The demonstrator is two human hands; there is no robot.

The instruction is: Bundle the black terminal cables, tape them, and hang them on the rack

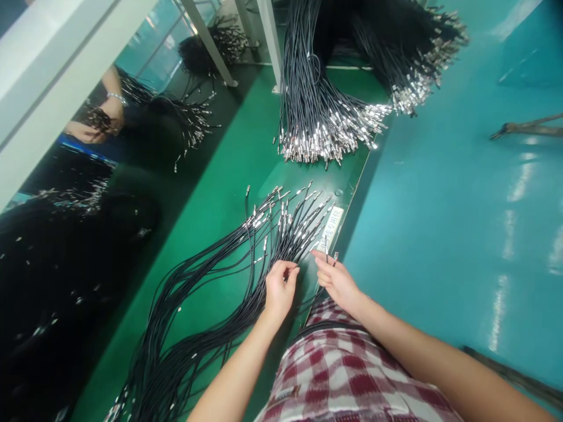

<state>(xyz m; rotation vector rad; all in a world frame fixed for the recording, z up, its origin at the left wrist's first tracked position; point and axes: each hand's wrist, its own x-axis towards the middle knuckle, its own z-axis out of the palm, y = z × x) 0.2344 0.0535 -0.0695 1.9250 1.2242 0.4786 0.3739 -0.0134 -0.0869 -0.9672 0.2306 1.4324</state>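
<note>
A bundle of thin black cables [229, 328] with silver metal ends lies across the green table. Over its right side is my left hand [280, 290], thumb and fingers curled together in a pinch; what sits between them is hidden. Just to the right, my right hand [338, 285] is closed on a couple of black cables. Their silver connectors [326, 247] stick up above its fingers, and dark cable shows below the palm. The two hands are a short way apart near the table edge, in front of a checked red and white garment [343, 363].
Thick bunches of black cables [308, 99] with silver ends hang or lie at the table's far end. A label [333, 225] is stuck by the right edge. A pale metal frame [57, 64] crosses the upper left. Another person's hands [109, 114] handle cables beyond it.
</note>
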